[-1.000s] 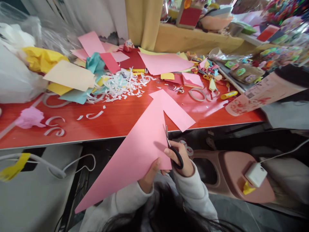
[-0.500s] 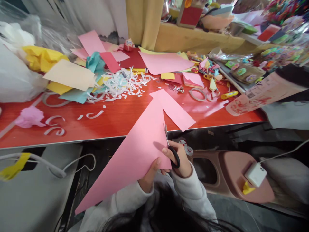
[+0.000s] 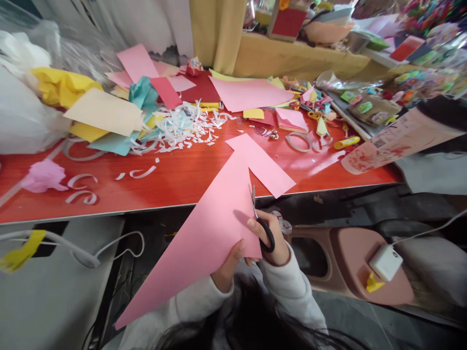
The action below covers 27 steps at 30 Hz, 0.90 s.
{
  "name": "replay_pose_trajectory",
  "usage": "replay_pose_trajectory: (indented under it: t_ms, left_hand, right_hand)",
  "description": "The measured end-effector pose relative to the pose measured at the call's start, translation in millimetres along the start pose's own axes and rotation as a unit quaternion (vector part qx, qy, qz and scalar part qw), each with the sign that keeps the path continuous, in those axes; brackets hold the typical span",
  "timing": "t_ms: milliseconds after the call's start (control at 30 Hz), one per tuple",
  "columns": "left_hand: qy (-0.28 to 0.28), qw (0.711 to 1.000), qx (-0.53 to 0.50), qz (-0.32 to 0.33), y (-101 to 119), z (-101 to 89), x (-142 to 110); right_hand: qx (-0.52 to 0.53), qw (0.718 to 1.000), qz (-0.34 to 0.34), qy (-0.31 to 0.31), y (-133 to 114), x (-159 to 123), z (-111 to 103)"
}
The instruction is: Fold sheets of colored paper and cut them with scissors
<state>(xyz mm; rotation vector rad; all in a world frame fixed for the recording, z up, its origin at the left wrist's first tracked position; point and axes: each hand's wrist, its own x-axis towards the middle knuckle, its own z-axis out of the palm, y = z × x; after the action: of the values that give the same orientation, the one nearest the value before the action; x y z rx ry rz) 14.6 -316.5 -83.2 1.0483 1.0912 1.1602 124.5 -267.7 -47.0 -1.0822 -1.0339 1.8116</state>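
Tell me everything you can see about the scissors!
The scissors have grey, metal-looking blades and a black, plastic-looking handle loop. The right hand holds them, blades pointing away from the person, at the right edge of the pink paper. How far they're open is hard to tell.

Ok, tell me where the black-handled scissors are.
In the head view, the scissors are in the right hand, below and right of centre, blades at the right edge of the pink sheet in the left hand.

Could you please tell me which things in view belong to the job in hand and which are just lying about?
In use:
- large pink sheet (left hand)
- black-handled scissors (right hand)

Seemingly lying about:
- white paper scraps
- beige sheet
- pink tumbler
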Motion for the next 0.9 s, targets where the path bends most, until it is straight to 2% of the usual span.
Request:
replay_pose_trajectory:
  t_ms: [600,800,900]
  left_hand:
    - [0.003,1.0,-0.008,-0.002,-1.9,2.9,-1.3]
    - [0.002,1.0,-0.007,-0.014,-1.2,3.2,-2.1]
    - [0.004,1.0,-0.009,-0.013,0.6,3.4,-2.3]
  right_hand:
    - [-0.022,1.0,0.021,0.007,-5.6,-0.2,-1.7]
    - [-0.04,0.999,-0.003,0.017,-8.0,-0.4,-0.7]
    - [-0.044,0.999,0.01,0.017,-8.0,-0.1,-0.9]
